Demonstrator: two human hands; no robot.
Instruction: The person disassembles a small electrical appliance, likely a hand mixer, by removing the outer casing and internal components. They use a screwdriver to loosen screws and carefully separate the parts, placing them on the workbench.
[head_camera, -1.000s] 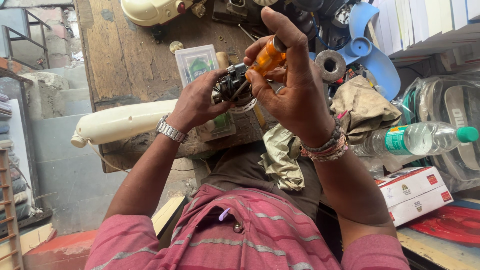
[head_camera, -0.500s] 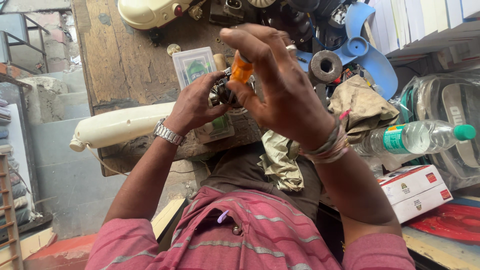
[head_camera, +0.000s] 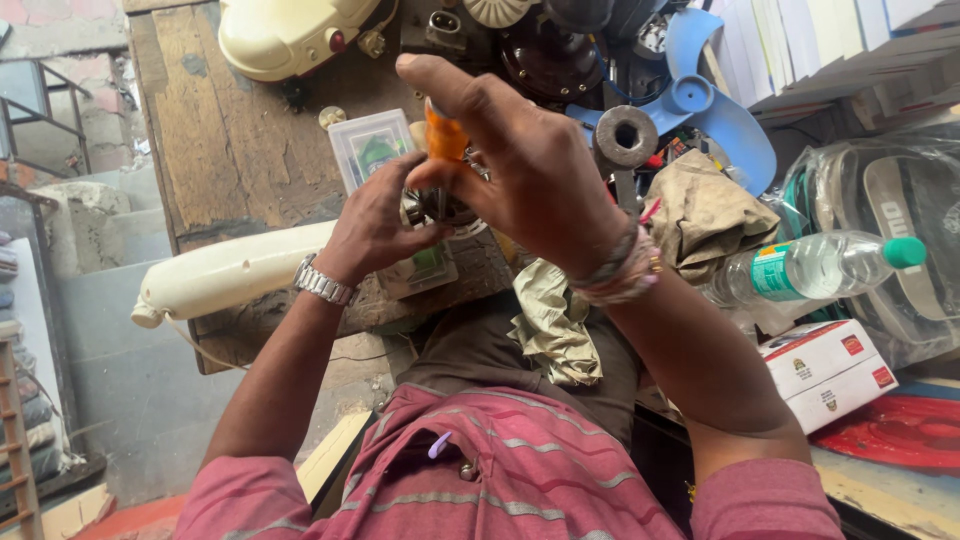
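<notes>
Single head view, steep downward look (close range) over wooden workbench.

The right hand grips an orange-handled screwdriver above a small metal part held by the left hand. A water bottle lies right of the wooden bench.

We are seeing a white-and-red carton lying below-right of our right hand, and a green-blue bottle label sitting just right of it.
</notes>
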